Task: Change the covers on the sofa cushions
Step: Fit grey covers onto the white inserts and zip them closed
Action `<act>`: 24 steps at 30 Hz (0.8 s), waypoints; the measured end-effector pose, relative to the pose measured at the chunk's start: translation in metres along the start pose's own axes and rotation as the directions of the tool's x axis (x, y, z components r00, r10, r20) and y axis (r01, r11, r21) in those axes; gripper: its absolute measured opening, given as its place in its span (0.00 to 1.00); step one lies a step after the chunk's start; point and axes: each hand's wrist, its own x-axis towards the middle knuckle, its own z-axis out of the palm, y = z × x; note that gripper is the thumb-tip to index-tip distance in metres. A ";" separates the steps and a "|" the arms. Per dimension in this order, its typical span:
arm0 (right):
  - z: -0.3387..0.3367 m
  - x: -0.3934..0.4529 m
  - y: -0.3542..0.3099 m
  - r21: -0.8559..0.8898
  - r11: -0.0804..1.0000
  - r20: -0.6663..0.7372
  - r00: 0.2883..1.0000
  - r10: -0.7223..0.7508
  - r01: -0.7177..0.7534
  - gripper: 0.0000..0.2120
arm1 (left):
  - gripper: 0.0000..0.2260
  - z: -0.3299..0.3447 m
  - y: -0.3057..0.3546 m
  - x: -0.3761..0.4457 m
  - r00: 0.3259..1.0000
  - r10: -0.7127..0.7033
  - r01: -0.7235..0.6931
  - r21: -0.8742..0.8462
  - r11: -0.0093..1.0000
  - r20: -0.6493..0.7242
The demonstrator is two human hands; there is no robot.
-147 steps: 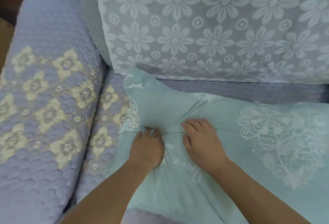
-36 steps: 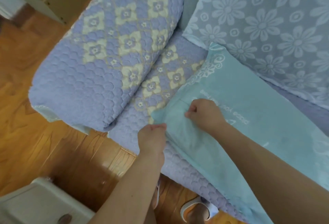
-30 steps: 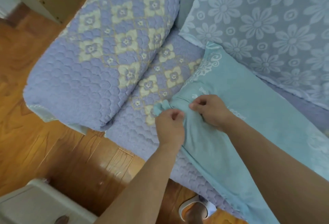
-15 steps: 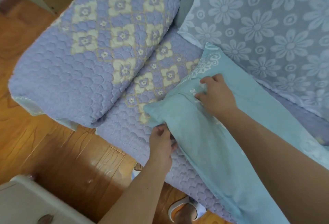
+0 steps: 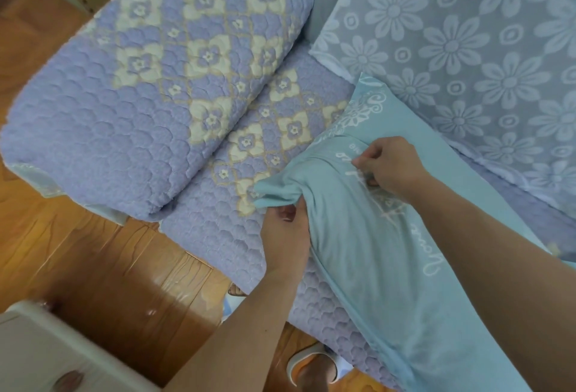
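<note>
Teal cotton cover [image 5: 389, 260] lies over the sofa seat [image 5: 218, 229] near its front edge, beside the padded arm. In the head view the left hand [image 5: 285, 235] clamps the bunched corner, and the right hand [image 5: 391, 167] pinches the printed top. Best, I judge, to pull the slack corner outward while the right pins the filling.

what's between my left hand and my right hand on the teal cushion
In the head view, only bunched teal cushion cover lies between the left hand and right hand; both pinch it.
</note>
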 end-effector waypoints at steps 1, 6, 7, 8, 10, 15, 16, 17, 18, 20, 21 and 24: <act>-0.002 0.001 0.001 0.021 1.000 0.001 1.000 0.014 -0.014 0.10 | 0.10 0.001 0.001 0.000 1.000 0.015 -0.015 0.024 1.000 0.014; -0.004 0.005 -0.002 -0.134 0.989 -0.021 0.997 -0.070 0.066 0.10 | 0.07 0.003 0.004 0.006 0.995 0.100 -0.097 0.151 0.984 -0.011; -0.003 0.003 -0.004 -0.216 0.971 -0.027 0.993 -0.113 0.104 0.10 | 0.08 -0.001 0.004 0.007 0.994 0.104 -0.097 0.169 0.981 -0.037; -0.004 0.003 -0.006 -0.273 0.953 -0.036 0.988 -0.149 0.134 0.09 | 0.08 -0.005 0.003 0.008 0.993 0.103 -0.090 0.188 0.978 -0.061; -0.005 0.002 -0.008 -0.353 0.918 -0.065 0.974 -0.216 0.180 0.08 | 0.08 -0.015 -0.002 0.006 0.991 0.081 -0.057 0.209 0.976 -0.104; -0.020 0.026 0.005 -0.475 0.865 -0.157 0.952 -0.262 0.160 0.07 | 0.09 -0.034 -0.011 0.002 0.988 0.016 0.018 0.217 0.976 -0.155; -0.022 0.031 0.007 -0.454 0.878 -0.162 0.955 -0.250 0.152 0.07 | 0.09 -0.034 -0.010 0.001 0.988 0.007 0.026 0.214 0.976 -0.153; -0.022 0.035 0.005 -0.438 0.882 -0.138 0.956 -0.258 0.175 0.10 | 0.10 -0.034 -0.009 0.001 0.988 -0.005 0.037 0.209 0.977 -0.153; -0.020 0.039 0.002 -0.432 0.874 -0.081 0.955 -0.284 0.223 0.13 | 0.10 -0.032 -0.008 0.002 0.988 -0.015 0.047 0.205 0.978 -0.155; -0.010 0.045 -0.007 -0.470 0.816 0.046 0.933 -0.358 0.336 0.14 | 0.11 -0.029 -0.007 0.002 0.985 -0.021 0.055 0.202 0.978 -0.169; -0.005 0.049 -0.012 -0.520 0.770 0.095 0.921 -0.378 0.370 0.12 | 0.11 -0.028 -0.006 0.002 0.984 -0.022 0.058 0.202 0.978 -0.176; 0.002 0.059 -0.028 -0.710 0.611 0.196 0.932 -0.306 0.350 0.08 | 0.11 -0.024 -0.008 0.003 0.978 -0.033 0.077 0.211 0.974 -0.204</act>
